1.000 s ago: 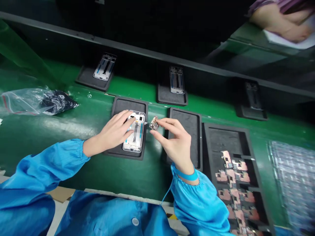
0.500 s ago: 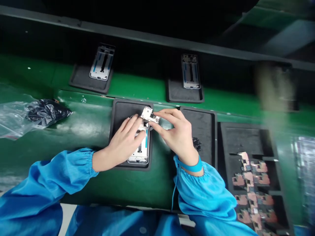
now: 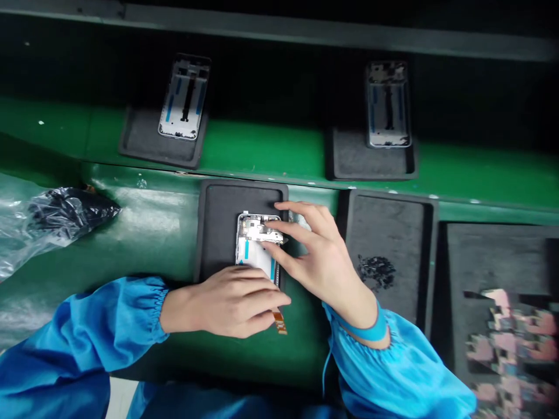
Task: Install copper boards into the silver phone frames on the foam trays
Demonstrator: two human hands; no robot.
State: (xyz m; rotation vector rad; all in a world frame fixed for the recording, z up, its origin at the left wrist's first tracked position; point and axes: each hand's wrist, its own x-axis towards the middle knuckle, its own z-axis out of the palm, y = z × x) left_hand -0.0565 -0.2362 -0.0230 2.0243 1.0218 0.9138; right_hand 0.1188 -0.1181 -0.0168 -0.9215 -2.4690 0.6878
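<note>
A white phone frame lies in a dark foam tray on the green bench. My right hand reaches in from the right, its fingertips pressing a small metal circuit part onto the frame's upper end. My left hand lies over the frame's lower end, fingers curled, pinching an orange flex strip that sticks out below it. Both sleeves are blue; a blue strap circles my right wrist.
Two more phone frames rest on dark trays on the belt behind. An empty tray with black scraps lies to the right, then a tray of pinkish circuit parts. A plastic bag lies at left.
My right hand has brought the small part from beside the tray down onto the frame's top. My left hand slid from the frame's upper half to its lower end.
</note>
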